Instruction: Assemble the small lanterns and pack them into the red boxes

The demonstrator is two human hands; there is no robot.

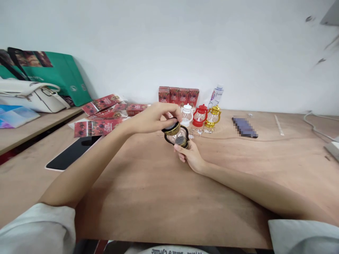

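A small black-and-gold lantern (178, 137) with a clear body is held tilted above the table between my two hands. My left hand (161, 118) grips its dark round base at the upper left end, fingers closed. At the opposite end, my right hand (192, 155) is closed around the lantern's lower part. Just behind stand a white lantern (186, 115), a red lantern (200, 115) and a gold lantern (212, 116), all upright. Several small charms (198, 132) lie on the table in front of them.
Small red printed boxes (179, 96) and a bottle (216, 96) stand by the wall. Flat red cartons (97, 126) and a tablet-like dark device (72, 153) lie left. A phone (244, 127) lies right. A white handbag (34, 95) and green bag (63, 76) are far left.
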